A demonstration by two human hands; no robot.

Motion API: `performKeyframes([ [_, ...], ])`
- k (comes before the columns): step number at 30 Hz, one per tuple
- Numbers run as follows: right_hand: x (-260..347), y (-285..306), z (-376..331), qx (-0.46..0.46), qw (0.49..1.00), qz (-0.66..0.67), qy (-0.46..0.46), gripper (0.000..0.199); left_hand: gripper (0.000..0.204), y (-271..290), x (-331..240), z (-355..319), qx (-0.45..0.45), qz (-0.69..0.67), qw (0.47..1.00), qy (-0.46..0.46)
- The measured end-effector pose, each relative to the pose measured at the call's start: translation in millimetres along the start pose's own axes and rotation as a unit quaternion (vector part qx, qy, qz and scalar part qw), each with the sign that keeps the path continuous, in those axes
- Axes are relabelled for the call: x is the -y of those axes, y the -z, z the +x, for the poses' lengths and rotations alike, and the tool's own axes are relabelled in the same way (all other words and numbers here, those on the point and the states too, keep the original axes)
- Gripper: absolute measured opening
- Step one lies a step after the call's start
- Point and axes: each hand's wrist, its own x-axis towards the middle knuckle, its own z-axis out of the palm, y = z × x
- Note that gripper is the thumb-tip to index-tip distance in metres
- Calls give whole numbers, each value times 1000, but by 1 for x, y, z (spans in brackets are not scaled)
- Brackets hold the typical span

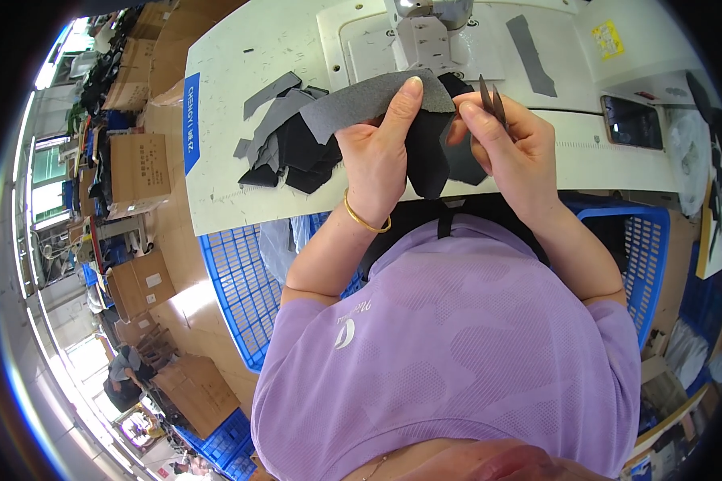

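Observation:
A curved grey fabric piece [349, 104] is pinched in my left hand [377, 156], the thumb pressed on top of it near its right part. My right hand [512, 152] is closed around small dark thread snips [494, 103], blades pointing up and away from me. Its fingertips are close to the right end of the grey piece; whether they grip it I cannot tell. Below that end hangs a black fabric piece [427, 164]. Left of my left hand, a loose pile of grey and black fabric pieces [277, 144] lies on the sewing table [225, 192].
A white sewing machine [425, 40] stands just beyond my hands. Farther right lie a grey fabric strip [531, 56] and a phone [632, 123]. Blue plastic baskets [237, 297] sit below the table's near edge on both sides. Cardboard boxes [139, 172] stand at the left.

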Motion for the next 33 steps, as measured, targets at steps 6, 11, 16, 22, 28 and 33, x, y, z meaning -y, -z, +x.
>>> performKeyframes([
  [6,2,-2,-1,-6,996,-83,4,22,14,0,0,0,13,5,1000,3],
  [11,2,-3,-1,-21,990,-128,60,21,15,-3,1,0,1,-14,1000,8],
  [16,0,-3,4,-30,986,-143,81,19,13,-6,1,3,-14,6,1000,-13],
  [22,-4,-8,13,-41,981,-134,134,15,12,-3,-3,13,-11,13,1000,-12],
  [28,9,-19,41,-74,986,-104,108,17,10,-2,-20,46,11,32,999,4],
  [33,12,-22,60,-84,987,-87,110,18,10,-5,-34,71,37,21,998,38],
])
